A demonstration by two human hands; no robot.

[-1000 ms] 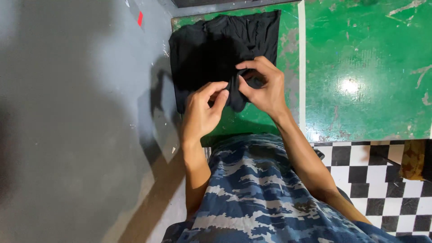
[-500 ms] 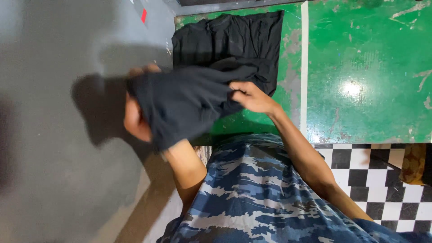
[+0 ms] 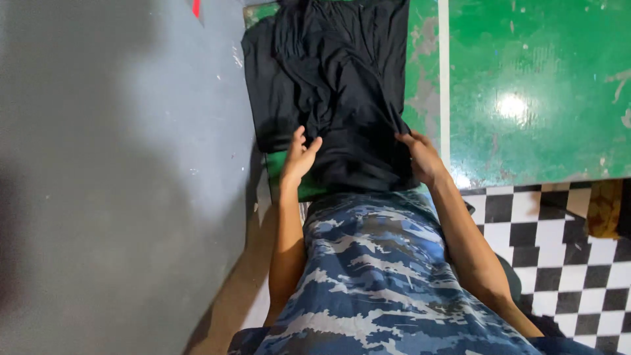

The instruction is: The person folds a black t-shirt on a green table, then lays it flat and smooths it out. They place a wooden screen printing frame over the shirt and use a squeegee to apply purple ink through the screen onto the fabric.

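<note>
Head view, setting: a worn green tabletop (image 3: 539, 85) filled the upper right, a grey floor (image 3: 112, 197) the left, and black-and-white checked tiles (image 3: 559, 250) sat at 4 o'clock.
Head view, garment: a black cloth garment (image 3: 335, 92) lay spread on the table from 12 o'clock down to the centre, its near edge close to the person's body, its left part hanging past the table's left edge.
Head view, left hand: the left hand (image 3: 299, 158) rested at about 9 o'clock of the garment's near end, palm down, fingers loose and extended, touching the cloth without closing on it.
Head view, right hand: the right hand (image 3: 420, 158) sat at 3 o'clock of the same end, fingertips curled on the cloth's right edge; whether it truly pinched the fabric could not be told.
Head view, person: a blue camouflage shirt (image 3: 381, 283) covered the lower centre, with both forearms running up from 6 o'clock.
Head view, other: 1 small red scrap (image 3: 196, 8) lay at 11 o'clock; 1 brownish object (image 3: 603, 207) at 3 o'clock was too unclear to name.
Handling judgement: the garment looked light, soft and limp, likely to sag and wrinkle, not slippery or fragile.
Hold judgement: the 2 near corners or side hems seemed the best places to take it.
</note>
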